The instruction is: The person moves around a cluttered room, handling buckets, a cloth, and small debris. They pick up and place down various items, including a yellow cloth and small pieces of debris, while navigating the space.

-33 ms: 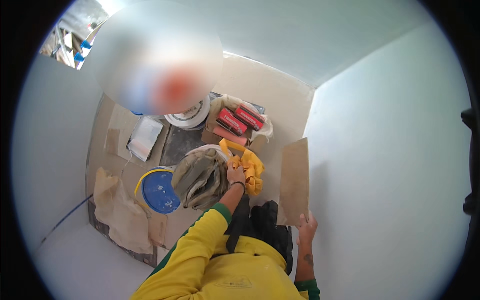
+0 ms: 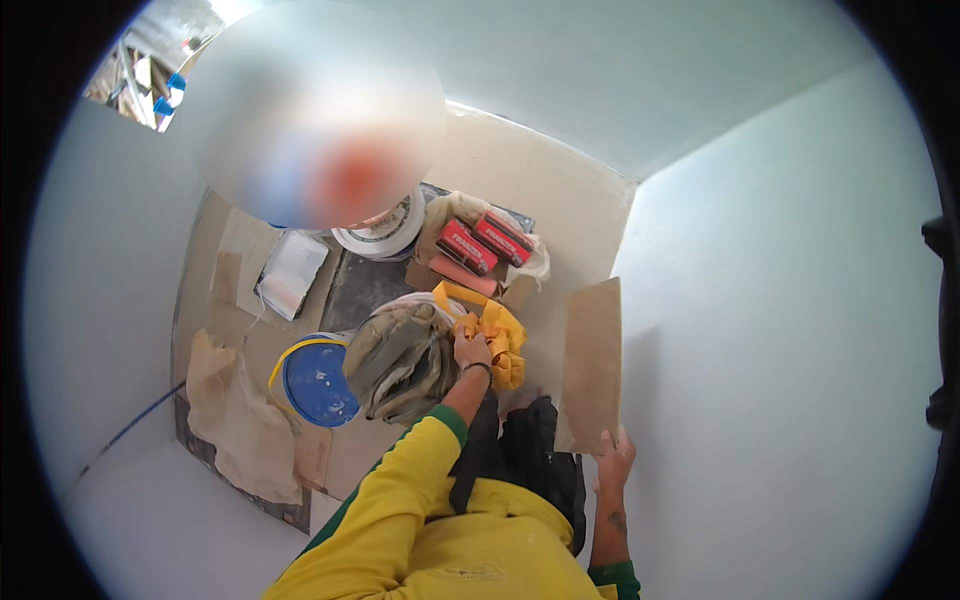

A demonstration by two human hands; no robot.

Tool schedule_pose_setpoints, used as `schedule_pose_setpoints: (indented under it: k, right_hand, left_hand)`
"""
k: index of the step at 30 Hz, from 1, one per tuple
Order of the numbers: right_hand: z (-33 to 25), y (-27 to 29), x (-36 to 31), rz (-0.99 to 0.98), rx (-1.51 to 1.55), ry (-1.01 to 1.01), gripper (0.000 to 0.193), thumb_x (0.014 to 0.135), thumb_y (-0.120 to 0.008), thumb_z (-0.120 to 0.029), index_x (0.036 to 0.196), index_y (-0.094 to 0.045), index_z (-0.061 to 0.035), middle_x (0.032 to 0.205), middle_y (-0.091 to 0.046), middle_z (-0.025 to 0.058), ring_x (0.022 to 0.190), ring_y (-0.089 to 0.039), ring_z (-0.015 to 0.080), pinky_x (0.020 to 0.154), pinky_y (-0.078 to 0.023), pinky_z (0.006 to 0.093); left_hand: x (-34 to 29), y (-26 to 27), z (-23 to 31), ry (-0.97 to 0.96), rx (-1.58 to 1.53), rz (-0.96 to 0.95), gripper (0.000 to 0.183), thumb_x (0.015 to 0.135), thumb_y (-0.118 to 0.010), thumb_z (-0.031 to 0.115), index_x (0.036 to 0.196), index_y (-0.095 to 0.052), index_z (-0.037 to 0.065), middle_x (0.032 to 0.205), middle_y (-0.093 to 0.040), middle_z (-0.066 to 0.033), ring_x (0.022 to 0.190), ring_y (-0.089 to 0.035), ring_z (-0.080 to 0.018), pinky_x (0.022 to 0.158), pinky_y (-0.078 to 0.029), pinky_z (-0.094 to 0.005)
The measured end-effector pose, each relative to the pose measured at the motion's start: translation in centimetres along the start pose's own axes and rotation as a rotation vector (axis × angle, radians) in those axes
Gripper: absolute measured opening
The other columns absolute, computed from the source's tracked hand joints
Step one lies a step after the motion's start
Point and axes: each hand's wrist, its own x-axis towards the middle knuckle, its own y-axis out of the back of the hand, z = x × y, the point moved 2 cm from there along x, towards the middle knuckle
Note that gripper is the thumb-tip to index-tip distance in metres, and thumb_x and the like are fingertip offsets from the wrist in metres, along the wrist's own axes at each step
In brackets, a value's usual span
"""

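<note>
Holding on to a yellow bag (image 2: pixel 497 335), the left hand (image 2: pixel 471 350) has its fingers curled around the bag's floppy cloth near one handle. The yellow bag sits on the floor, and everything else is told from it. Just left of the bag, touching it, is a grey dirty bucket (image 2: pixel 400 360) smeared with dried paste. Further left of that is a blue round lid (image 2: pixel 315 382) with a yellow rim. Past the lid, far left of the bag, lies a crumpled brown paper sack (image 2: pixel 235 415). Behind the bag, away from the person, are red boxes (image 2: pixel 485 243) stacked in a pale sack. Left of those boxes stands a white bucket (image 2: pixel 385 232), partly hidden by a blurred patch. A white flat tray (image 2: pixel 290 272) lies behind the bag and to its left. To the right of the bag, a flat brown board (image 2: pixel 592 362) stands up against the white wall (image 2: pixel 780 330). The right hand (image 2: pixel 614 462) grips the bottom corner of that board, with its fingers wrapped around the edge. The board is near the bag but not touching it. Below the bag, close to the person, is a dark shape that looks like black trousers (image 2: pixel 530 455). The person wears a yellow sleeve (image 2: pixel 400 490) with a green cuff. The floor (image 2: pixel 500 165) is pale and covered with cardboard in places.
</note>
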Motion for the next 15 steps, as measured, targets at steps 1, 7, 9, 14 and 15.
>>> schedule_pose_setpoints:
  k: [1,7,9,14,15]
  right_hand:
    - [-1.2,-0.5,1.8,-0.027,-0.025,0.012,0.033,0.091,-0.051,-0.009,0.122,-0.054,0.0037,0.107,-0.058,0.0109,0.093,-0.06,0.018,0.072,-0.054,0.0296]
    - [-4.4,-6.3,12.5,-0.039,0.105,-0.079,0.028,0.09,-0.05,-0.006,0.114,-0.056,0.0053,0.1,-0.06,0.0076,0.089,-0.057,0.0144,0.074,-0.049,0.0284]
    - [-3.8,-8.1,16.8,-0.074,0.099,-0.132,0.03,0.09,-0.05,-0.004,0.117,-0.056,0.0049,0.103,-0.06,0.0085,0.091,-0.057,0.0147,0.076,-0.049,0.0285]
    - [-1.5,-10.5,24.9,-0.081,0.178,-0.324,0.031,0.089,-0.05,-0.001,0.118,-0.057,0.0054,0.103,-0.065,0.0125,0.092,-0.062,0.017,0.079,-0.049,0.0291]
    - [-1.2,-10.3,25.8,-0.04,0.061,-0.421,0.039,0.089,-0.055,-0.008,0.127,-0.051,-0.0021,0.116,-0.056,0.0162,0.104,-0.055,0.0242,0.089,-0.043,0.0328]
  left_hand:
    - [1.3,-1.2,0.4,0.061,-0.02,0.065,0.052,0.077,-0.062,0.008,0.128,-0.054,0.001,0.118,-0.062,-0.0196,0.109,-0.06,-0.0316,0.094,-0.045,-0.0348]
    - [15.5,-10.8,0.2,0.202,-0.117,0.408,0.05,0.078,-0.058,0.007,0.128,-0.053,0.004,0.121,-0.061,-0.0183,0.11,-0.059,-0.0325,0.096,-0.044,-0.0372]
    - [22.7,-13.3,-1.3,0.114,-0.096,0.485,0.051,0.08,-0.057,0.007,0.13,-0.05,0.005,0.122,-0.06,-0.0166,0.11,-0.058,-0.0304,0.096,-0.044,-0.0366]
    - [40.3,-15.3,-6.5,-0.029,-0.611,0.266,0.05,0.086,-0.059,0.014,0.133,-0.045,0.005,0.124,-0.058,-0.0134,0.107,-0.057,-0.0311,0.092,-0.044,-0.0371]
    - [42.7,-15.6,-7.2,-0.091,-0.492,0.138,0.049,0.087,-0.058,0.014,0.134,-0.045,0.005,0.126,-0.057,-0.0137,0.109,-0.056,-0.0316,0.093,-0.043,-0.0371]
